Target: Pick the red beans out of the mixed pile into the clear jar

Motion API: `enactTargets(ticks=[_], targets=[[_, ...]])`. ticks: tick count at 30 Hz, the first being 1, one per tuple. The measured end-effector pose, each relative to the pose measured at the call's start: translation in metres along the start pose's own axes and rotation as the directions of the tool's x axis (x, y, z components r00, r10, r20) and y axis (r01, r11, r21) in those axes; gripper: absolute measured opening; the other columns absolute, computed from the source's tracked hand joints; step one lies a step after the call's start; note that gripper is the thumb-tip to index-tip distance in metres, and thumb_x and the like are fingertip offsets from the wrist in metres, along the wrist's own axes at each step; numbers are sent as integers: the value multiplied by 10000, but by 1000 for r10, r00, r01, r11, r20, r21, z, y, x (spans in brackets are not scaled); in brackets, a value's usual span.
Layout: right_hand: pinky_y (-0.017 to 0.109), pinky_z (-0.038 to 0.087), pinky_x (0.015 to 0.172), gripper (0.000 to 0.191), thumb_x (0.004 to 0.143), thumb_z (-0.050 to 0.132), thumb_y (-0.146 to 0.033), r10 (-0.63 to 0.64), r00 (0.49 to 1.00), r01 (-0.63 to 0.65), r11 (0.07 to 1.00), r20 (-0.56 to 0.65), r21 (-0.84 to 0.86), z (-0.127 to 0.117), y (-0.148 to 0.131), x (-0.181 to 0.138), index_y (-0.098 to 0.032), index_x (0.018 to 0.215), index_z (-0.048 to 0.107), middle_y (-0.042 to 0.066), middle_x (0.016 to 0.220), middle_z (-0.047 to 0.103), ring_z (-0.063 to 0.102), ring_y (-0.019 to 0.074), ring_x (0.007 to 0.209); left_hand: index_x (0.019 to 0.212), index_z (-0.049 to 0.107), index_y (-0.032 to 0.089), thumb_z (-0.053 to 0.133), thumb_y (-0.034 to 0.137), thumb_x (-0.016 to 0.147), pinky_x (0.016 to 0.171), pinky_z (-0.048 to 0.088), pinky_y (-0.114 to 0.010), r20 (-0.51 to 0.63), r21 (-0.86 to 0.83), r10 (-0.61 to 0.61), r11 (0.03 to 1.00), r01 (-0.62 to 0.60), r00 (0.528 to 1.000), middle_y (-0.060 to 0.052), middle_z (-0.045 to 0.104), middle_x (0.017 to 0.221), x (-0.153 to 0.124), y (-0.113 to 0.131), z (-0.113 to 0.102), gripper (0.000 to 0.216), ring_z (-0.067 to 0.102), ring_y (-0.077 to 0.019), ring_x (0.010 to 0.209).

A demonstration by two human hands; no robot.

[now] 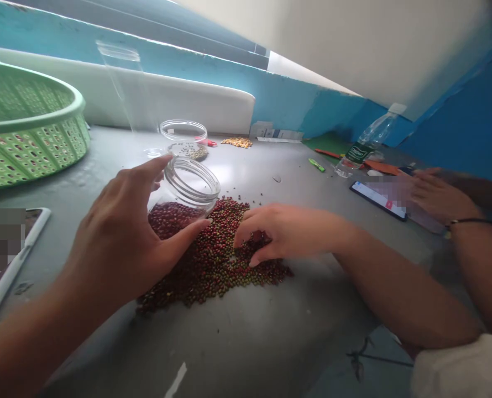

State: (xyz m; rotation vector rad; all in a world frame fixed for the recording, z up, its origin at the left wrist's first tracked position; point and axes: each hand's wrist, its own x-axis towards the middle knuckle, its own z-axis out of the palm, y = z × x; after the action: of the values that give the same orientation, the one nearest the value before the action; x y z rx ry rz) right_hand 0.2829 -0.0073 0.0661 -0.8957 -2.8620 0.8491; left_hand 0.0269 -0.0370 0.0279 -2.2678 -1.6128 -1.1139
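My left hand [125, 215] is wrapped round a clear jar [194, 185] without a lid, its mouth tilted to the right. Dark red beans fill the lower part of the jar, which rests at the left of a spread pile of mixed red and green beans [221, 271]. Just right of the jar, my right hand [287, 229] reaches down into the pile. Its fingers are curved, with a gap between thumb and index finger, and beans show through that gap. The other fingers are partly hidden.
Behind the jar stand a clear round container [183, 132], a tall clear cup [125, 88] and a heap of yellow kernels [236, 142]. A green basket [30, 127] is at left. A water bottle [364, 143], a phone [378, 200] and another person's hand [445, 199] are at right.
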Motion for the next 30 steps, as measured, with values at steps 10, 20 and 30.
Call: enactTargets(ticks=[10, 20, 30], targets=[[265, 480, 820, 179, 895, 621, -79, -50, 998, 50, 999, -39, 20, 13, 0, 13, -190, 929, 756, 26, 939, 735, 655, 142, 869, 1434, 364, 262, 705, 557, 743, 1014, 495, -475, 10, 4, 6, 1000, -6, 1000, -126, 584, 1338, 1, -1, 0, 825, 596, -334, 1197], [265, 592, 763, 140, 801, 731, -194, 313, 946, -104, 540, -84, 835, 27, 19, 29, -163, 929, 781, 27, 800, 754, 699, 116, 729, 1422, 387, 258, 703, 554, 747, 992, 503, -458, -8, 6, 20, 1000, -20, 1000, -122, 603, 1315, 2, 0, 0, 802, 607, -335, 1185], [234, 614, 782, 104, 849, 709, -169, 341, 939, -61, 294, -45, 954, 26, 19, 32, -119, 901, 783, 67, 865, 763, 724, 122, 778, 1413, 409, 235, 676, 591, 737, 995, 507, -472, -18, 0, 31, 1000, -31, 999, -124, 612, 1294, 2, -2, 1, 810, 613, -330, 1162]])
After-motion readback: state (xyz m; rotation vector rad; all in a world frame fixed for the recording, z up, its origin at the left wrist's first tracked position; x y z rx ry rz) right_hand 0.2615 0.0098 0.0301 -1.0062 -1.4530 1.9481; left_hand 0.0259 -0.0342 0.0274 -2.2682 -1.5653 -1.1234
